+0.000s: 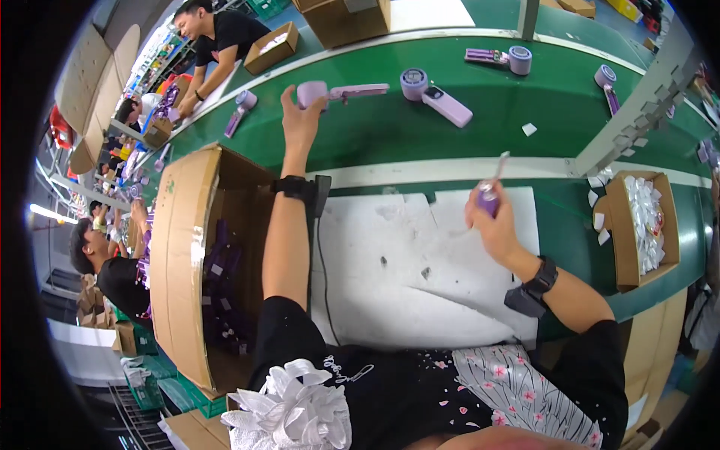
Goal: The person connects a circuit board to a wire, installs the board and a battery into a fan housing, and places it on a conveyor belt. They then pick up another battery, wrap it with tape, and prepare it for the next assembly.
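My left hand [299,124] reaches over the green conveyor belt [352,139] with its fingers round the head of a lilac handheld fan [313,91]. The fan's opened handle points right, just above the belt. My right hand [495,225] is closed round a small purple piece [487,199] above the white foam sheet [405,262]. A thin pale strip sticks up from this piece; my fingers hide much of it, so its kind is unclear. Right of my left hand, another fan [448,105] lies on the belt, with a dark panel on its handle.
A tall cardboard box [180,262] of purple parts stands beside my left arm. At the right sits an open carton [622,232] of small white packets. More fans [519,60] lie along the belt. A metal post [637,112] rises at the belt's near edge. Co-workers [221,37] are at the left.
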{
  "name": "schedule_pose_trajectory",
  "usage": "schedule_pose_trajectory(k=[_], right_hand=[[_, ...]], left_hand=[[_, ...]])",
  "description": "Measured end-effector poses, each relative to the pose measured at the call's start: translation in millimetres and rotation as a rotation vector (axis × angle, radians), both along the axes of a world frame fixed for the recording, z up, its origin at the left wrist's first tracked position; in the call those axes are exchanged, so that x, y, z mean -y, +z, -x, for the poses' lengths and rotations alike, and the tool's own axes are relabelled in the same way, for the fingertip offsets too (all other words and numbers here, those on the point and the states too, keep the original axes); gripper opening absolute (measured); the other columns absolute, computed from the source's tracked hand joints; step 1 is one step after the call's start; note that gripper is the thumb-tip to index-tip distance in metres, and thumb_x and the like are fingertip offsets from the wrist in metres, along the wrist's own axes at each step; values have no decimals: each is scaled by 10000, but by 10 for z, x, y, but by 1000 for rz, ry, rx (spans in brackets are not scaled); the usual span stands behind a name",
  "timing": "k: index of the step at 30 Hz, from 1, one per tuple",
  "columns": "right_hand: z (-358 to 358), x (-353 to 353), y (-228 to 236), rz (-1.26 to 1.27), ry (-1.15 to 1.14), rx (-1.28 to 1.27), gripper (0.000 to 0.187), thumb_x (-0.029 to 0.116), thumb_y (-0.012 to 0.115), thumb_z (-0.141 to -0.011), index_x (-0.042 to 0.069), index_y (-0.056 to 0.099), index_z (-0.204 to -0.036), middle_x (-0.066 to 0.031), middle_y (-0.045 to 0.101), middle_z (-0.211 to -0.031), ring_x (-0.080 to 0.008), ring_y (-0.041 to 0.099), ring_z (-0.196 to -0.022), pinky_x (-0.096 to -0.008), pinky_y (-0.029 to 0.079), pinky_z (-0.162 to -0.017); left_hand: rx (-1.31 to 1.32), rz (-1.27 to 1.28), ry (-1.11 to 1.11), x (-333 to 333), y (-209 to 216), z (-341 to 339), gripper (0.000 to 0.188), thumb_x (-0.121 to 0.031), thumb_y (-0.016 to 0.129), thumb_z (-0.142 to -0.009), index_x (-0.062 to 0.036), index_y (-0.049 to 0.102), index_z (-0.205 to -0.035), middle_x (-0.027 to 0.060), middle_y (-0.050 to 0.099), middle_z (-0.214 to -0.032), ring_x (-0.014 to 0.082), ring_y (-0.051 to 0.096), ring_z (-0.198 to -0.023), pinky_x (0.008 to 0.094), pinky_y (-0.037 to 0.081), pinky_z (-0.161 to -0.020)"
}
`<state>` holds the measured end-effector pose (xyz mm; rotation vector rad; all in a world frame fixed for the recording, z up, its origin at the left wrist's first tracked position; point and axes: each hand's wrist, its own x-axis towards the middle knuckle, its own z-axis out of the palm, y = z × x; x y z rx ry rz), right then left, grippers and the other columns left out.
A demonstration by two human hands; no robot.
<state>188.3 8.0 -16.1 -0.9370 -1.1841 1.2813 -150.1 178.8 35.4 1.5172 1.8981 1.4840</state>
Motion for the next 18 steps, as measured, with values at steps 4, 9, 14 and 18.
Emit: schedule_pose_trajectory(k=[4,9,14,18], right_hand=[[-297,-273,175,30,-227,-102,143,160,603,-851,60,500,-851,-19,515,-650,-93,469,-558,-244,345,-504],[-328,-11,697,157,216,321,151,133,627,-838,42,530,-908,-16,549,-694,-83,529,-622,-225,413,-563],[-247,337,492,248,287,258,253,123,673,-819,30,541,-1012,-18,588,-806,-71,565,-698,-215,457,-643],[-449,282,252,412,221,154,344,139,726,-782,30,533,-1045,-13,598,-874,-77,554,-707,-222,461,-658]], left_hand=[[54,84,-254,584,525,-652,576,-335,694,-781,10,530,-1212,97,654,-883,154,605,-704,273,486,-643],[-213,382,-616,1181,537,-1287,493,-443,652,-774,29,656,-919,118,655,-746,204,629,-662,302,489,-626],[-376,471,-526,1503,238,-1812,517,-503,642,-759,8,655,-837,135,665,-721,269,651,-674,343,504,-628],[-419,525,-500,1598,196,-1889,530,-514,659,-753,-2,644,-888,138,677,-746,291,659,-697,354,512,-635]])
